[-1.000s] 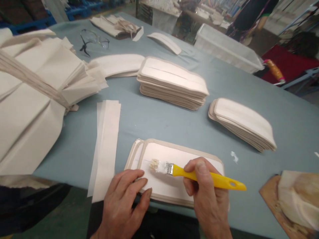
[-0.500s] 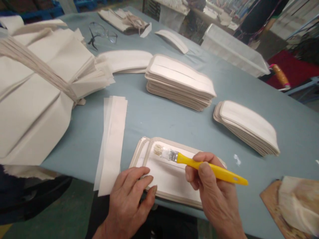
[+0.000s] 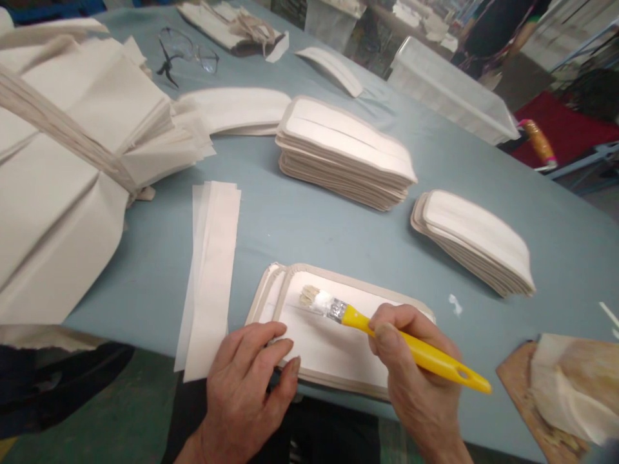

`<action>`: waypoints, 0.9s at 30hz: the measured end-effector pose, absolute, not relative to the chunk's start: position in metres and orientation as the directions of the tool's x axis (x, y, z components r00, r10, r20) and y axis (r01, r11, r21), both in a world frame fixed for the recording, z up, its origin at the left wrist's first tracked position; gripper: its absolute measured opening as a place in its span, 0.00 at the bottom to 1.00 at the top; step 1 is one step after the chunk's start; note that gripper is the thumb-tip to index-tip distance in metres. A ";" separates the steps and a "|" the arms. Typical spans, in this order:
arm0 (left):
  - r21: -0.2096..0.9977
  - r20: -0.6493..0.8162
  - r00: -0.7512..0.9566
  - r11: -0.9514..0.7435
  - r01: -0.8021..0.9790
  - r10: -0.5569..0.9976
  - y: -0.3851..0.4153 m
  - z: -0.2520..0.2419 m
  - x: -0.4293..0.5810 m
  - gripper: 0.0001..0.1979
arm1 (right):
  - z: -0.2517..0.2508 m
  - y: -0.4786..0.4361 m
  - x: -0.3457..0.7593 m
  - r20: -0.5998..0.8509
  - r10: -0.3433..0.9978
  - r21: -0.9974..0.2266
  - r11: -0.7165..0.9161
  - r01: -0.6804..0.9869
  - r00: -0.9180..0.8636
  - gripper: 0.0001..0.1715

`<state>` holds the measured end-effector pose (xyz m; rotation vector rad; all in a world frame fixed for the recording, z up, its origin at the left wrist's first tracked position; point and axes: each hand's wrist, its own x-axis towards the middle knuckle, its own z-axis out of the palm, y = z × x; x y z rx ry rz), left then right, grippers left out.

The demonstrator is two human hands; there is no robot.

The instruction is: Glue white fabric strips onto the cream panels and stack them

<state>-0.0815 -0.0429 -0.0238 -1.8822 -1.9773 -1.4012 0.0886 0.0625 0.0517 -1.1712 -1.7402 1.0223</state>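
The right hand grips the yellow brush at a slant, bristles over the pale panel at the table's edge. The left hand, open with bent fingers, touches the panel's left end.

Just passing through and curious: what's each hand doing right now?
Left hand: open, touching the white panel at its left end.
Right hand: closed, holding the yellow brush.

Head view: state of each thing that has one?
Brush: held, white-smeared
Near panels: stacked, slightly offset
Left hand: resting on near panels
Right hand: closed around brush
Pale strips: flat, overlapping
Bundle: tied
Middle stack: layered
Right-side stack: layered, bowed
Eyeglasses: lying, folding unclear
Bin: open-topped
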 end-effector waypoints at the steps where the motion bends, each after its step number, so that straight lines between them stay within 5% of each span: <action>1: 0.539 0.608 -0.244 -0.167 0.826 0.755 -0.043 -0.024 -0.082 0.05 | 0.051 0.063 0.085 0.171 0.949 -0.918 0.251 0.306 -0.266 0.20; 13: 0.511 0.625 -0.253 -0.143 0.848 0.739 -0.043 -0.026 -0.080 0.05 | 0.051 0.057 0.070 0.184 0.931 -0.918 0.277 0.283 -0.315 0.18; 27: 0.417 0.644 -0.187 -0.135 0.899 0.742 -0.041 -0.024 -0.085 0.07 | 0.065 0.058 0.091 0.335 0.770 -0.660 0.603 0.448 -0.544 0.14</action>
